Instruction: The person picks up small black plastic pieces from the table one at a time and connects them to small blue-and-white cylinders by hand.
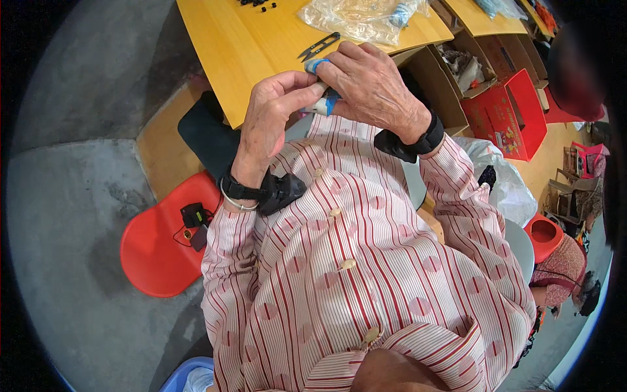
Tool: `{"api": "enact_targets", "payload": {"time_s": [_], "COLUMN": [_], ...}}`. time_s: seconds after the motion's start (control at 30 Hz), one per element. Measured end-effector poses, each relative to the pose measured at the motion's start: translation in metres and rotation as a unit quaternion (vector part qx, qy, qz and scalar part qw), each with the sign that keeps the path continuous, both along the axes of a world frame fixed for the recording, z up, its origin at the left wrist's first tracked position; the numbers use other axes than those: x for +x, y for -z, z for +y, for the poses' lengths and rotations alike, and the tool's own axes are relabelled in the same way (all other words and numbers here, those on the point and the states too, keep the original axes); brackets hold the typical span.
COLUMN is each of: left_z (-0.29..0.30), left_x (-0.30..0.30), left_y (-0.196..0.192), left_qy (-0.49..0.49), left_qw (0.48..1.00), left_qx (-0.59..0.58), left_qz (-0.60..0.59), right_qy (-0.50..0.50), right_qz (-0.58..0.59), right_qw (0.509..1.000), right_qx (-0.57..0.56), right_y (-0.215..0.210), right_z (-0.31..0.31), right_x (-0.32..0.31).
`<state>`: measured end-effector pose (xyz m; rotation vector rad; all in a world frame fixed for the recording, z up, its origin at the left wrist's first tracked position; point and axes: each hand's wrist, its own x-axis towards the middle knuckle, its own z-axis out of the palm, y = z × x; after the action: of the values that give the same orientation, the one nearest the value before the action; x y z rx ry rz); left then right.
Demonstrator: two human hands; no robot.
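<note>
My left hand (266, 121) and my right hand (375, 85) meet just off the near edge of the yellow table (241, 59). The left thumb and forefinger are pinched together, touching the right fingers. Blue-and-white wrapping (322, 106) covers parts of the right fingers, which are curled inward. Whatever lies between the fingertips is small and mostly hidden, so its kind does not show. Black straps with dark modules circle both wrists. A pair of black thread snips (319, 47) lies on the table just beyond my hands.
Small black pieces (261, 5) and a clear plastic bag (359, 21) lie on the table. To the right stand cardboard boxes (428, 88), a red box (506, 116) and a white sack (503, 186). A red chair (160, 251) holds black devices. Another person (560, 271) is at far right.
</note>
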<state>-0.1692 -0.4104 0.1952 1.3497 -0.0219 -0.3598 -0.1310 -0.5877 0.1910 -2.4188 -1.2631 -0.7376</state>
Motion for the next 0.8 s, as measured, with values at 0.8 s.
{"api": "enact_targets", "payload": {"time_s": [0.8], "left_z": [0.001], "left_x": [0.0], "left_y": [0.007], "left_qy": [0.007], "left_qw": [1.0], "left_qx": [0.021], "left_qz": [-0.01], "right_qy": [0.025], "right_qz": [0.042], "right_qw": [0.999], "right_qx": [-0.007], "right_y": [0.003], "right_z": [-0.004], "right_x": [-0.011]}}
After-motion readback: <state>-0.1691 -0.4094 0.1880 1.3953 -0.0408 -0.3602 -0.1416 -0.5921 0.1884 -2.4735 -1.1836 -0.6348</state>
